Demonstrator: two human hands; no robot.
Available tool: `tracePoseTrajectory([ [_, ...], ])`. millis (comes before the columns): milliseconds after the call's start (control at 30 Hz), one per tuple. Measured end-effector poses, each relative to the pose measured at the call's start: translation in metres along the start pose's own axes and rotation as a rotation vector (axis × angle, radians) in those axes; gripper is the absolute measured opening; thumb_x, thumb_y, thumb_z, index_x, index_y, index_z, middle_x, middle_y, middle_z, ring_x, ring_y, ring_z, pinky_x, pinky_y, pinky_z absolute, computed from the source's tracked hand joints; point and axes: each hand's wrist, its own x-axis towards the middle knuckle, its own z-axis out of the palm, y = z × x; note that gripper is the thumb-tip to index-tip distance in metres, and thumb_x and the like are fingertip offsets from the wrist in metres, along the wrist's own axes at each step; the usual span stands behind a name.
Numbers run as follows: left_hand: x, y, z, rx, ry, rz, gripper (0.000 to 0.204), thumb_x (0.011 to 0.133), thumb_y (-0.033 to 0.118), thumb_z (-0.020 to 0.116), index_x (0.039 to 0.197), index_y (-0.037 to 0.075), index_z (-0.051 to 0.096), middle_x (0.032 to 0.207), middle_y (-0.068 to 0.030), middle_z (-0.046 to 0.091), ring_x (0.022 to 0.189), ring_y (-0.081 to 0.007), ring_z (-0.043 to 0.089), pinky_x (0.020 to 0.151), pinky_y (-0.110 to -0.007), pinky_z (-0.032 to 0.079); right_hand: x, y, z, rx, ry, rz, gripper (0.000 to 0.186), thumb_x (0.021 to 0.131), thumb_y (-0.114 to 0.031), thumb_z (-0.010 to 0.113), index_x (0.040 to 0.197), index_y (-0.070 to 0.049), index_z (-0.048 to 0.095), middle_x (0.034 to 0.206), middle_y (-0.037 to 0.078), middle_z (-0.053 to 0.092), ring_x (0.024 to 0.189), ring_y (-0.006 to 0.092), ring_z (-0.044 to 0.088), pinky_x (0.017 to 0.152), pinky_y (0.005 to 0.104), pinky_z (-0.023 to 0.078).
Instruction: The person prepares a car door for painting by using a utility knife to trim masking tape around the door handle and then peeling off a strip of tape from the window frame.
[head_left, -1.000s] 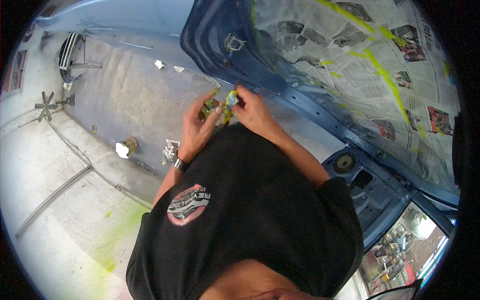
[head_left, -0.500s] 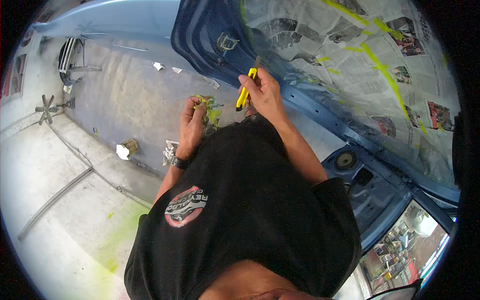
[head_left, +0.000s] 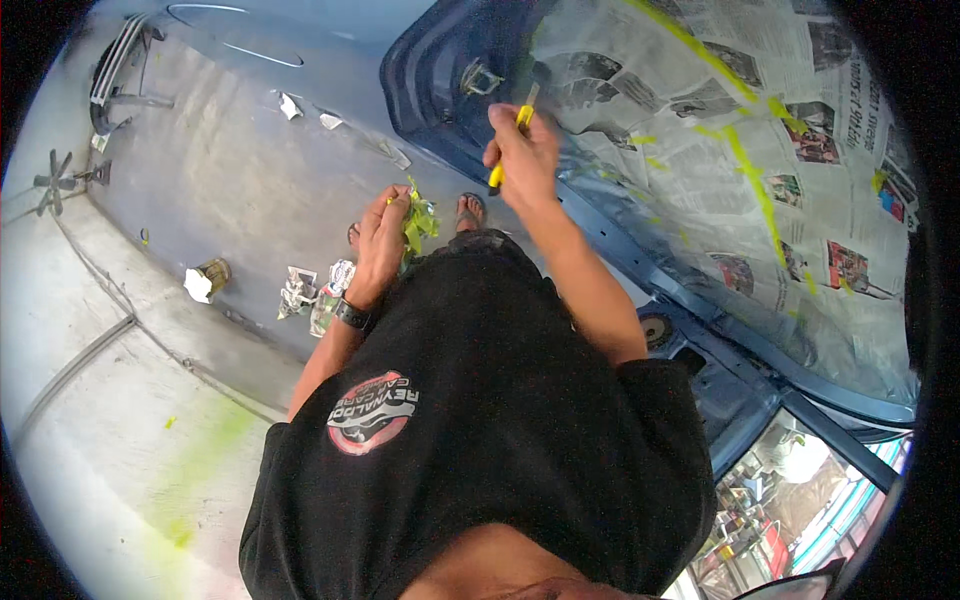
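My right hand (head_left: 530,168) is closed around a yellow utility knife (head_left: 525,119), its blade out and pointing up and away from me. The knife is near the edge of a blue car door panel (head_left: 425,85), beside sheets of newspaper (head_left: 690,150) stuck over the car opening with yellow-green tape (head_left: 752,178). Lower and to the left, my left hand (head_left: 378,245) grips a crumpled bunch of yellow-green masking tape (head_left: 420,222). Whether the blade touches anything is hard to tell.
Crumpled newspaper (head_left: 298,290) and a can (head_left: 212,275) lie on the grey floor to my left, with paper scraps (head_left: 290,106) farther off. A pale wall edge runs along the left. At the lower right stands an open blue car door (head_left: 730,400) with a window.
My right hand has lifted the knife a little up and to the right, turning its blade upward. My left hand stays on the tape. The view has shifted, bringing my feet into sight.
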Motion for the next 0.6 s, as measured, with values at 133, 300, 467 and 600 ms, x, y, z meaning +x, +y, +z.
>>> tracePoseTrajectory([
  [133, -0.004, -0.007, -0.006, -0.092, 0.037, -0.010, 0.017, 0.099, 0.022, 0.047, 0.099, 0.008, 0.057, 0.080, 0.0040, 0.054, 0.068, -0.0060, 0.052, 0.061, -0.021, 0.043, 0.005, 0.015, 0.035, 0.482, 0.190, 0.096, 0.019, 0.083, -0.016, 0.075, 0.092, -0.007, 0.062, 0.061, -0.001, 0.050, 0.043, 0.0131, 0.050, 0.040, 0.0273, 0.041],
  [300, -0.018, 0.004, -0.028, -0.128, 0.071, -0.017, 0.019, 0.100, 0.024, 0.047, 0.099, 0.008, 0.058, 0.077, 0.0059, 0.052, 0.066, -0.0031, 0.046, 0.059, -0.019, 0.038, 0.007, 0.009, 0.062, 0.548, 0.282, 0.052, 0.019, 0.084, -0.014, 0.074, 0.087, -0.008, 0.056, 0.063, 0.002, 0.053, 0.041, 0.0146, 0.051, 0.038, 0.0278, 0.041],
  [467, -0.025, 0.018, -0.047, -0.102, 0.075, -0.009, 0.017, 0.100, 0.020, 0.047, 0.098, 0.007, 0.057, 0.077, 0.0049, 0.054, 0.066, -0.0037, 0.049, 0.059, -0.021, 0.041, 0.013, 0.012, 0.076, 0.509, 0.390, 0.029, 0.017, 0.086, -0.012, 0.070, 0.086, -0.007, 0.053, 0.061, 0.003, 0.053, 0.039, 0.0151, 0.050, 0.037, 0.0281, 0.041],
  [600, -0.023, 0.017, -0.061, -0.086, 0.077, -0.020, 0.017, 0.099, 0.021, 0.047, 0.096, 0.006, 0.056, 0.077, 0.0045, 0.054, 0.065, -0.0040, 0.049, 0.059, -0.021, 0.041, 0.018, 0.016, 0.078, 0.469, 0.449, -0.020, 0.015, 0.087, -0.009, 0.066, 0.085, -0.006, 0.052, 0.058, 0.004, 0.053, 0.038, 0.0149, 0.050, 0.036, 0.0283, 0.040],
])
